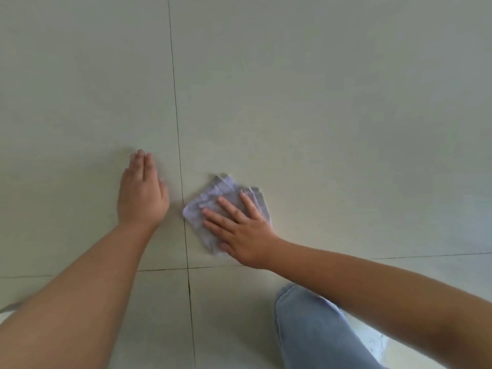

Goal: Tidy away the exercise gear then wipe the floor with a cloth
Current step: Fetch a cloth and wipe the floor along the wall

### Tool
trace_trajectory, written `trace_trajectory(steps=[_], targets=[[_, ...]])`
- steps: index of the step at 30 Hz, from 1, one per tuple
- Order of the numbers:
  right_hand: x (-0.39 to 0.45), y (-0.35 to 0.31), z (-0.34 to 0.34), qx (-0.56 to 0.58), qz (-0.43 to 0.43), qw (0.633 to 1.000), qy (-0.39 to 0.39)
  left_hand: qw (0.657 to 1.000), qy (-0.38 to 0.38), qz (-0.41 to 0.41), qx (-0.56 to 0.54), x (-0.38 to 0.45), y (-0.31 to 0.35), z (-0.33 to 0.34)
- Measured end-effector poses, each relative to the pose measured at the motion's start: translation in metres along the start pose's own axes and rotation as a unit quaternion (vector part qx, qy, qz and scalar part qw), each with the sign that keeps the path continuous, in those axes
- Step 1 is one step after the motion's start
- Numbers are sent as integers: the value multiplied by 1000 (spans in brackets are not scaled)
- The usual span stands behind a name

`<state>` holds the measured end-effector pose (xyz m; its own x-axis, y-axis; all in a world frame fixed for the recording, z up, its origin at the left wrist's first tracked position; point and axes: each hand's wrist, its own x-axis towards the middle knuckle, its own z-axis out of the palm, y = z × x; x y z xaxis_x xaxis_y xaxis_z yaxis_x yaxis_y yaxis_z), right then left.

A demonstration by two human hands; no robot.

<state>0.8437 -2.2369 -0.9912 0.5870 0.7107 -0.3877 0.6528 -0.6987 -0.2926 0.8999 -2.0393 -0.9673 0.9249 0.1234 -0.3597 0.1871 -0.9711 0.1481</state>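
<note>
One cloth (226,209) (folded), two hands flat

Both hands flat and low in the frame

The left hand (142,194) lies palm down at centre left, fingers together and pointing up the frame, its bare forearm running in from the lower left corner. The right hand (241,233) sits just right of centre, palm down, fingers spread toward the upper left, its forearm entering from the right edge
</note>
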Motion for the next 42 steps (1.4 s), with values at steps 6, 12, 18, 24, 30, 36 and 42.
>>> trace_trajectory(steps=[6, 12, 18, 24, 30, 36, 42], targets=[[-112, 94, 16, 16, 267, 963, 19, 986, -11, 168, 14, 14, 64, 24], [-78, 204, -52, 184, 603, 771, 96, 968, 27, 248, 28, 61, 126, 17], [4, 172, -67, 99, 361, 925, 73, 968, 49, 241, 47, 98, 137, 4], [-91, 175, -21, 39, 310, 950, -1, 981, 44, 189, 23, 122, 120, 4], [-23, 279, -96, 167, 580, 794, 78, 977, 82, 196, 32, 125, 119, 11], [92, 225, -118, 60, 355, 931, 53, 974, 119, 189, 37, 127, 118, 16], [-32, 213, -62, 22, 290, 957, -2, 973, 124, 192, 7, 130, 117, 19]])
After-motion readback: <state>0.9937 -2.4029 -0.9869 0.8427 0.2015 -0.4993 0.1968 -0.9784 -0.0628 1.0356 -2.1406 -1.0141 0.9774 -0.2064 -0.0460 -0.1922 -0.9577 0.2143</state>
